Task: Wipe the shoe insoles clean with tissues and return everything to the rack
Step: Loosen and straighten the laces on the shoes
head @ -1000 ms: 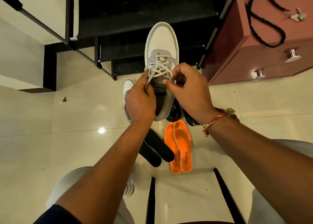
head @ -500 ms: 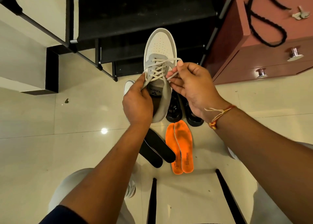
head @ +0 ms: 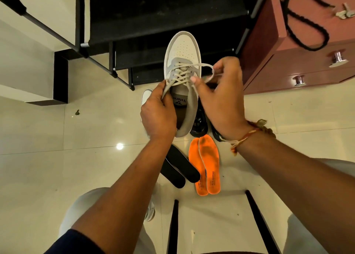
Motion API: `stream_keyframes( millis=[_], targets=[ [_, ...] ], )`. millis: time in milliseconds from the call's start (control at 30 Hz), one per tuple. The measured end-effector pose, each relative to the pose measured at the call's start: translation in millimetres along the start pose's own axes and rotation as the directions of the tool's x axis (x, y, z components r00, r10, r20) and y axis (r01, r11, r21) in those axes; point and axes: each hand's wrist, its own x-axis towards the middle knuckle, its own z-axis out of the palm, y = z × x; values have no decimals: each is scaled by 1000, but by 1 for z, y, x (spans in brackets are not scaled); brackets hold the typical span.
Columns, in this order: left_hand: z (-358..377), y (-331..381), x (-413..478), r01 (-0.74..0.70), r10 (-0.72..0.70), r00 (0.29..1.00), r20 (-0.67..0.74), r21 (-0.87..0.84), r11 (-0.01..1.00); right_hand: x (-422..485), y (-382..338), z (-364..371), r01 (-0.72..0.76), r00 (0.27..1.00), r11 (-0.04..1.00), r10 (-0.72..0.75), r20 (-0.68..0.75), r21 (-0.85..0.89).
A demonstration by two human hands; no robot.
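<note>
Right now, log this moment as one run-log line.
left hand grips white sneaker | right hand pinches lace | orange insoles, black insoles on floor

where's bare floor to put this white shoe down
Bare tile left of the black insoles, below the rack, and right of the orange insoles, before the cabinet. Crowded straight below the white shoe: black shoes, then both insole pairs.

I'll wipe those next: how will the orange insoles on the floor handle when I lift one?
Probably floppy: the orange insoles look thin and lie flat on the tile floor. Likely light, being thin sheets. They lie side by side with their edges touching, so lifting one may drag the other.
</note>
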Motion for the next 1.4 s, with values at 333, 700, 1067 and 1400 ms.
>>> stream_keyframes(
  millis=[333,700,1067,1400],
  targets=[
    [2,14,-17,-104,106,993,57,-25,994,-15,15,12,326,945,530,-206,254,-783],
    [0,17,-13,-121,121,992,26,-4,993,0,22,16,389,921,584,-266,284,-713],
    [0,7,1,-4,2,998,-57,-40,999,-8,12,20,441,891,868,-393,225,-228],
    [-6,10,1,-213,215,975,-59,41,976,6,-2,5,537,841,725,-500,207,-431]
  ],
)
